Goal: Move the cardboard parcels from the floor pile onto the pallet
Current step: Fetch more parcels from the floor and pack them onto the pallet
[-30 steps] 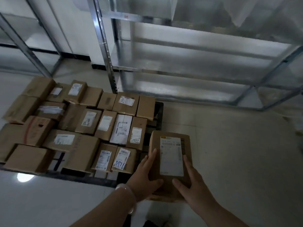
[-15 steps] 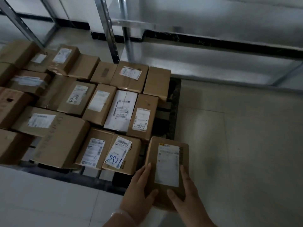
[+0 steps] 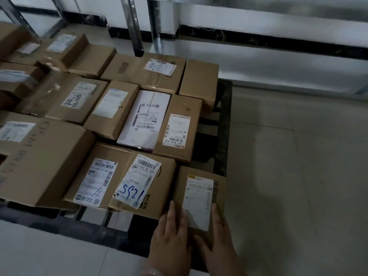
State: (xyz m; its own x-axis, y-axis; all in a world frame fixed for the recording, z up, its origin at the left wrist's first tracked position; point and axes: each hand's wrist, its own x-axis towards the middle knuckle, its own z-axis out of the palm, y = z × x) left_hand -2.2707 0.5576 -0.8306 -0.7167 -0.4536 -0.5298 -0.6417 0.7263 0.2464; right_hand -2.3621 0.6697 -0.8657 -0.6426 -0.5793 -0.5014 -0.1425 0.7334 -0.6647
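A small cardboard parcel (image 3: pixel 200 198) with a white label sits at the near right corner of the black pallet (image 3: pixel 225 124), next to the parcel marked 5921 (image 3: pixel 142 184). My left hand (image 3: pixel 171 238) rests on its near left edge and my right hand (image 3: pixel 218 240) on its near right edge, both gripping the near end. Several labelled cardboard parcels (image 3: pixel 111 104) cover the rest of the pallet, among them a white one (image 3: pixel 144 118).
Upright metal shelf posts (image 3: pixel 135 30) stand just behind the pallet, with a low metal shelf (image 3: pixel 278 58) beyond on the right. Pale tiled floor (image 3: pixel 298 166) stretches to the right of the pallet and along its near side.
The parcel in my hands has come down and forward to the pallet's near right corner. My view has dipped and moved closer to the pallet.
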